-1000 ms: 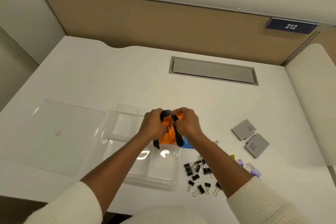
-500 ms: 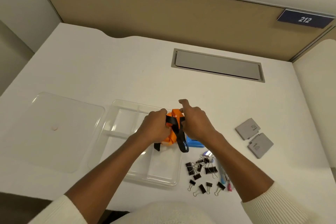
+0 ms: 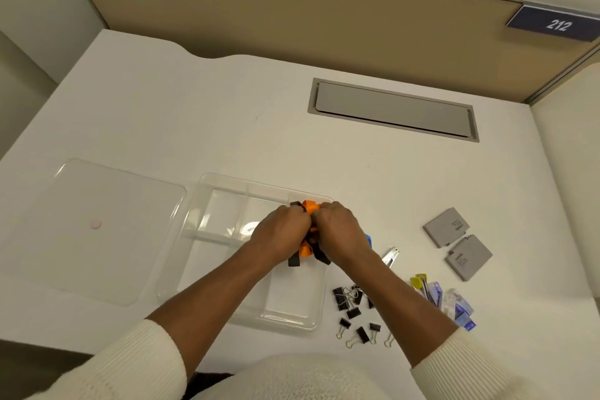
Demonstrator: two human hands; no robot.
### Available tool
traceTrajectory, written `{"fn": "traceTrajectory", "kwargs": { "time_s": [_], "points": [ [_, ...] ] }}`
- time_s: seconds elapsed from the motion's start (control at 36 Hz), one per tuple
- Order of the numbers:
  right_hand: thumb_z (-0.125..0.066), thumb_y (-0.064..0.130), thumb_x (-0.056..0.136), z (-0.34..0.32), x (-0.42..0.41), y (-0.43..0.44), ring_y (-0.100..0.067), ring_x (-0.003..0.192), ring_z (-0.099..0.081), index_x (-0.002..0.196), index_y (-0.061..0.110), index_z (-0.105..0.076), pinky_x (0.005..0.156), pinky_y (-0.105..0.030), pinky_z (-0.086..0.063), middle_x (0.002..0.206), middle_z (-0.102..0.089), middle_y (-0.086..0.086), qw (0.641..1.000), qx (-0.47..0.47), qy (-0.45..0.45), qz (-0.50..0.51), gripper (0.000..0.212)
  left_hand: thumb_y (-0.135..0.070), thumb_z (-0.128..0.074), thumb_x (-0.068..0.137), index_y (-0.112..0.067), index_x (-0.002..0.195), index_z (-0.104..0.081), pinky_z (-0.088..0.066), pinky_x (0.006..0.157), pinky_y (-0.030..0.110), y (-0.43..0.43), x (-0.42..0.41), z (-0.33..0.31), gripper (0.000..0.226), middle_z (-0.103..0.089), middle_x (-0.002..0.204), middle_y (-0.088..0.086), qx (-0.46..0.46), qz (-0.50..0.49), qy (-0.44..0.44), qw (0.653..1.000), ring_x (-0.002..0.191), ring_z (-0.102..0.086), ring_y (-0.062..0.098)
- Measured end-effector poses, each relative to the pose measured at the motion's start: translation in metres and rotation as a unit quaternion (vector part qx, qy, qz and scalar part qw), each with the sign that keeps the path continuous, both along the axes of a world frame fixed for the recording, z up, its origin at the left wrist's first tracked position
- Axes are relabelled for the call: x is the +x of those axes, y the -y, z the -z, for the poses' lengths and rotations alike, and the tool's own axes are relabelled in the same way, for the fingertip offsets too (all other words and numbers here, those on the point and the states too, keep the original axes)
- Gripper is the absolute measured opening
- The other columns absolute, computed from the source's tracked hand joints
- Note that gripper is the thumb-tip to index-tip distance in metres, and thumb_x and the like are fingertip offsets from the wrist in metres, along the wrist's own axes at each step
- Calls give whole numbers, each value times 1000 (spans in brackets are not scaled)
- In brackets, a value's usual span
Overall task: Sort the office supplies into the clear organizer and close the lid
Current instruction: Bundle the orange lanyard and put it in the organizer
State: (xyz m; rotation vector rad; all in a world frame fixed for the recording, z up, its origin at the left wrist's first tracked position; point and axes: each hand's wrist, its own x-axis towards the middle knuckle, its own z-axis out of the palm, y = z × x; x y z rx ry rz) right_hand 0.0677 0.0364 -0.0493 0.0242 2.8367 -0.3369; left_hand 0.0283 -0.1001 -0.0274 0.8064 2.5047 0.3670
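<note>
A clear divided organizer point(image 3: 207, 211) lies on the white desk, its loose clear lid point(image 3: 97, 230) flat to the left. My left hand point(image 3: 279, 230) and my right hand point(image 3: 341, 230) are pressed together over the organizer's right side, both closed on a bundle of orange and black straps point(image 3: 306, 250). Black strap ends hang below my fingers. A blue item point(image 3: 368, 239) peeks out behind my right wrist. Several black binder clips point(image 3: 352, 305) lie right of the organizer. Two grey flat boxes point(image 3: 457, 243) sit further right.
A silver clip point(image 3: 391, 256) and a pile of small yellow, purple and blue packets point(image 3: 444, 302) lie by my right forearm. A grey cable hatch point(image 3: 393, 110) is set into the desk behind. A tan partition with a "212" sign point(image 3: 556, 24) closes the back.
My hands have closed tighter together around the strap bundle and lowered it toward the organizer's right compartments. My right index finger, raised half a second ago, is now curled in.
</note>
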Motion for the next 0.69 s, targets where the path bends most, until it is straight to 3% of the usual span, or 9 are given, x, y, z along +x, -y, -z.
{"fn": "traceTrajectory", "kwargs": {
  "time_s": [0.06,0.11,0.22,0.31,0.39,0.47,0.58,0.69],
  "points": [
    [-73,9,83,1,-5,3,-22,81,-61,95,9,-69,66,-34,-47,98,-66,-8,1000,-1,-8,2,13,-13,-61,94,-13,98,-59,-43,68,26,0,-3,-2,4,-68,106,7,-2,8,-6,1000,82,-60,18],
    [-74,9,85,2,-7,5,-23,80,-57,98,7,-69,67,-30,-36,98,-65,-10,1000,7,-21,1,14,-12,-65,91,-11,108,-60,-52,76,32,2,-7,-4,17,-63,111,7,-1,20,-7,1000,92,-62,23],
    [-85,7,72,8,-10,7,-31,71,-64,80,5,-68,60,-30,-32,78,-65,-14,999,27,-38,-21,19,1,-58,82,-14,105,-63,-57,80,40,15,-15,-13,28,-67,106,5,4,34,17,999,90,-62,24],
    [-80,12,81,14,-11,4,-30,80,-62,85,6,-69,63,-31,-32,85,-63,-14,998,23,-46,-37,13,-2,-59,84,-18,101,-62,-57,77,42,24,-16,-18,24,-64,101,0,11,36,-17,999,86,-61,23],
    [-72,17,87,11,-14,-4,-29,81,-64,90,10,-74,62,-31,-39,88,-63,-9,998,5,-41,-49,7,-10,-65,88,-21,101,-61,-56,79,41,29,-13,-25,17,-59,100,-4,45,-3,-35,998,87,-58,20],
    [-64,13,93,-4,-15,-13,-30,85,-67,103,15,-77,71,-37,-53,95,-67,-8,996,-27,-7,-86,16,-21,-70,90,-24,105,-64,-58,81,41,39,-6,-27,16,-62,101,-3,32,-12,-29,999,89,-61,20],
    [-65,13,97,-33,-13,-24,-30,98,-68,131,16,-70,85,-40,-57,116,-69,-8,995,-60,-26,-78,35,-33,-82,83,-22,122,-56,-53,76,31,51,13,-18,48,-54,114,-3,15,11,-36,999,93,-57,18],
    [-79,20,86,-43,-14,-34,-26,103,-69,132,19,-68,84,-36,-57,118,-70,-4,995,-67,27,-73,47,-30,-88,78,-25,135,-51,-55,79,30,54,29,-1,68,-48,128,-1,50,29,-39,998,102,-57,19]
  ]
}}
